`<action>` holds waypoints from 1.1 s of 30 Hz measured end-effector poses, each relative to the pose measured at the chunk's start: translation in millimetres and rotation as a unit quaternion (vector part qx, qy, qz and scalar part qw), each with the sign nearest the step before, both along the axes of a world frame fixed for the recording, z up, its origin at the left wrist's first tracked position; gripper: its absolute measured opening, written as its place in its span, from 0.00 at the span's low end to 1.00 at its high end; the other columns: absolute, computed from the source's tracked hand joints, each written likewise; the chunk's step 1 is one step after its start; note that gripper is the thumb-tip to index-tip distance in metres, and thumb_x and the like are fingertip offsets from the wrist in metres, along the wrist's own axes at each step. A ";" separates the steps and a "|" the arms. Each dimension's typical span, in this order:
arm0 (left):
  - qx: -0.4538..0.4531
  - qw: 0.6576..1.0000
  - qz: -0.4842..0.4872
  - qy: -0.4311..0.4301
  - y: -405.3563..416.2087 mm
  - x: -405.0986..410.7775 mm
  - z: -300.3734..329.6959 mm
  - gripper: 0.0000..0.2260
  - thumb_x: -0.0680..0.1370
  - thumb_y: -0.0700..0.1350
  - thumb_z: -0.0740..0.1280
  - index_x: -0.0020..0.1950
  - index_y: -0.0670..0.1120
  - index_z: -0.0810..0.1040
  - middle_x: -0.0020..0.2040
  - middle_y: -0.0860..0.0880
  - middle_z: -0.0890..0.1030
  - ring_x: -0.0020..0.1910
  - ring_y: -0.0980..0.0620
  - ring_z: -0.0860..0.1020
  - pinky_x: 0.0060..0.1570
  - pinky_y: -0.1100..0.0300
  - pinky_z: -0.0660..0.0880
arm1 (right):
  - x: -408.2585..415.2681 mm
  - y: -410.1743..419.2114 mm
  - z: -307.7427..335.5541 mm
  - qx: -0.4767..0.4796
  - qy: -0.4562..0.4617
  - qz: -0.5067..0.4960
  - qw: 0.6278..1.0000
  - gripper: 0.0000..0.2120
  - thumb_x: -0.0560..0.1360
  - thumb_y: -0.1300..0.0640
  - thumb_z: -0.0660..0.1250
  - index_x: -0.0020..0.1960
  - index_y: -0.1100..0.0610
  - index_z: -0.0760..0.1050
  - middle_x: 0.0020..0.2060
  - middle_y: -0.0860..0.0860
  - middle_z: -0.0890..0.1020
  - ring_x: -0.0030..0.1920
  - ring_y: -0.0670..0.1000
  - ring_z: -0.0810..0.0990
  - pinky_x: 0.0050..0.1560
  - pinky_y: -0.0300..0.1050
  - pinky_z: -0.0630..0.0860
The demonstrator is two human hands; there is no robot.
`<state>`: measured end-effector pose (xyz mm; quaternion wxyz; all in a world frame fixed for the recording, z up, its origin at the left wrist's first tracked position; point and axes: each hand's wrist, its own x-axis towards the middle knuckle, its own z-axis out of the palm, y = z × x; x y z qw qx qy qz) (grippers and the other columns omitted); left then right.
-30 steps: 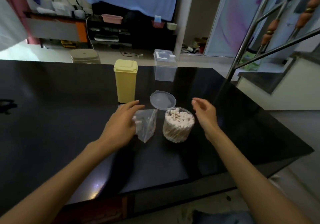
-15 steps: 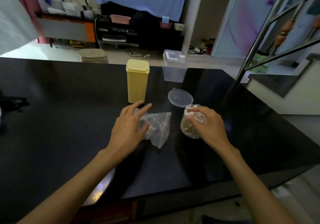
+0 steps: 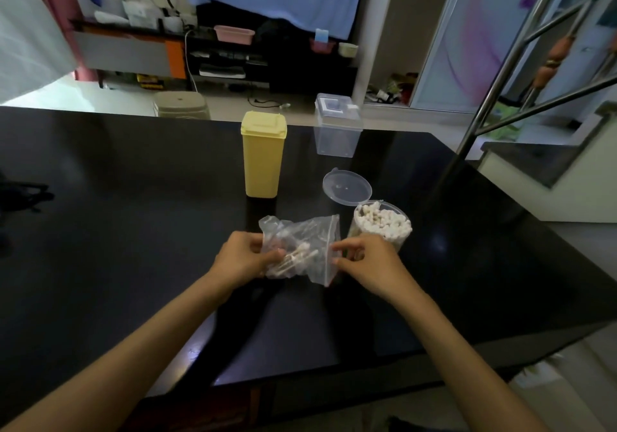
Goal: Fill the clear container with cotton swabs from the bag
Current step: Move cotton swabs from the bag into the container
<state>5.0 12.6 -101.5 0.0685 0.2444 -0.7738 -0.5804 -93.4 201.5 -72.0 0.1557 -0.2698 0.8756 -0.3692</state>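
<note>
On the glossy black surface (image 3: 100, 231), near the middle toward its front edge, I see my left hand (image 3: 243, 258) pinching the left side of a crinkled clear plastic bag (image 3: 300, 248), whose few remaining cotton swabs (image 3: 293, 259) lie with their long axis running roughly left to right. My right hand (image 3: 367, 264) pinches the bag's zip-strip edge, just in front of the round clear container (image 3: 384, 224), upright and already packed with white swab tips. Behind stand a tall yellow box (image 3: 263, 154) and the container's loose clear lid (image 3: 347, 186).
</note>
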 end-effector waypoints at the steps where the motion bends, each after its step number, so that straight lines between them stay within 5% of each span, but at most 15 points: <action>1: 0.014 1.000 -0.004 0.015 2.7 0.1 0.8 0.04 0.72 0.43 0.74 0.43 0.51 0.84 0.41 0.46 0.85 0.45 0.46 0.84 0.53 0.45 0.78 | -0.5 0.5 1.8 -0.015 -0.010 -0.003 1.000 0.13 0.74 0.61 0.69 0.58 0.55 0.79 0.41 0.48 0.81 0.41 0.43 0.79 0.45 0.36 0.77; 4: 0.056 0.996 -0.045 0.051 13.3 0.1 6.3 0.05 0.74 0.38 0.71 0.46 0.48 0.83 0.42 0.47 0.86 0.44 0.50 0.84 0.47 0.57 0.81 | 0.5 0.9 3.3 -0.054 -0.034 0.033 0.997 0.14 0.72 0.63 0.71 0.56 0.56 0.79 0.46 0.54 0.83 0.47 0.52 0.82 0.51 0.51 0.81; 7: 0.074 0.992 -0.074 0.064 18.7 1.6 12.1 0.06 0.74 0.38 0.70 0.45 0.48 0.83 0.41 0.49 0.86 0.41 0.53 0.84 0.39 0.65 0.79 | 1.3 2.5 3.9 -0.078 -0.069 0.107 0.989 0.17 0.72 0.63 0.70 0.60 0.53 0.76 0.53 0.52 0.81 0.51 0.52 0.82 0.52 0.51 0.81; 11: 0.115 0.987 -0.077 0.079 22.0 4.7 19.6 0.06 0.73 0.37 0.70 0.49 0.44 0.83 0.42 0.47 0.86 0.41 0.53 0.84 0.38 0.65 0.79 | 3.3 3.8 4.5 -0.122 -0.120 0.138 0.976 0.15 0.72 0.63 0.70 0.57 0.52 0.76 0.54 0.51 0.81 0.52 0.49 0.83 0.51 0.46 0.81; 15: 0.135 0.985 -0.043 0.099 25.7 3.3 25.1 0.06 0.73 0.38 0.70 0.49 0.43 0.82 0.41 0.49 0.85 0.39 0.56 0.83 0.35 0.68 0.77 | 8.0 -0.8 5.0 -0.204 -0.024 0.052 0.977 0.11 0.68 0.63 0.74 0.48 0.54 0.80 0.46 0.52 0.84 0.47 0.48 0.83 0.47 0.42 0.81; 20: 0.181 0.980 -0.062 0.049 23.7 2.9 24.9 0.06 0.76 0.40 0.67 0.51 0.43 0.82 0.41 0.49 0.85 0.38 0.58 0.83 0.35 0.68 0.76 | 12.8 0.9 4.4 -0.128 0.012 0.118 0.985 0.09 0.72 0.59 0.71 0.52 0.58 0.81 0.46 0.51 0.84 0.46 0.46 0.83 0.48 0.43 0.81; 25: 0.325 0.945 -0.033 0.029 20.8 -3.0 28.1 0.12 0.79 0.39 0.57 0.56 0.39 0.79 0.39 0.46 0.84 0.38 0.53 0.83 0.39 0.62 0.80 | 7.7 1.9 2.4 -0.125 0.070 0.026 0.989 0.04 0.71 0.58 0.73 0.46 0.55 0.83 0.41 0.50 0.84 0.40 0.45 0.83 0.42 0.41 0.82; 33: 0.123 0.990 0.000 0.061 24.1 -4.6 20.4 0.11 0.80 0.33 0.57 0.56 0.40 0.77 0.44 0.48 0.80 0.39 0.56 0.81 0.38 0.66 0.80 | 3.8 10.5 16.3 -0.119 0.003 0.008 0.993 0.03 0.68 0.60 0.75 0.38 0.55 0.82 0.31 0.47 0.82 0.31 0.40 0.82 0.31 0.31 0.76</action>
